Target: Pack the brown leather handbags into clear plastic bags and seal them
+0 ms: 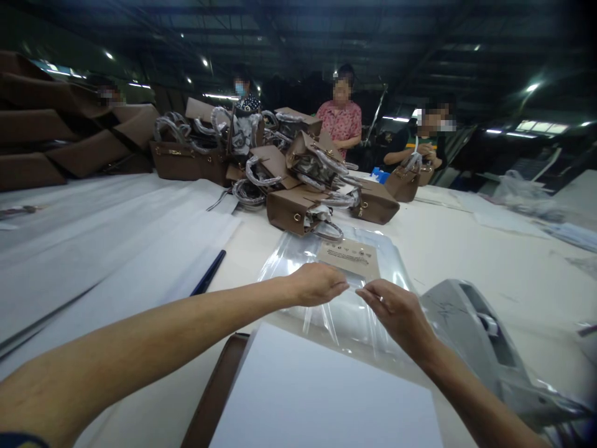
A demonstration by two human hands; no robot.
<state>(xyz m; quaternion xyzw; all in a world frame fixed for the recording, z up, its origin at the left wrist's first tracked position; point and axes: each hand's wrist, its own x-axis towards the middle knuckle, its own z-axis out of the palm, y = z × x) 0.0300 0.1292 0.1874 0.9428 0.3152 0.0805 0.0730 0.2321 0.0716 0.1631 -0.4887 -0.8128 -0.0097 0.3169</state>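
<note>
My left hand (321, 284) and my right hand (392, 309) are close together over a clear plastic bag (291, 252) on the table. Both are closed in a pinch, apparently on the bag's near edge, where the film shows bright creases; the grip itself is hard to see. Just beyond my fingers is a tan printed card (349, 257), lying on or under the film. Nearer to me lies a white sheet (326, 392), over a brown piece (217, 392) that shows along its left side.
Brown handbags (291, 208) with wrapped handles are piled beyond the plastic. A grey tape dispenser (466, 330) stands by my right forearm. A dark blue stick-like object (208, 274) lies left. Across the table, a person (340, 121) and others stand; one handles a handbag (403, 182).
</note>
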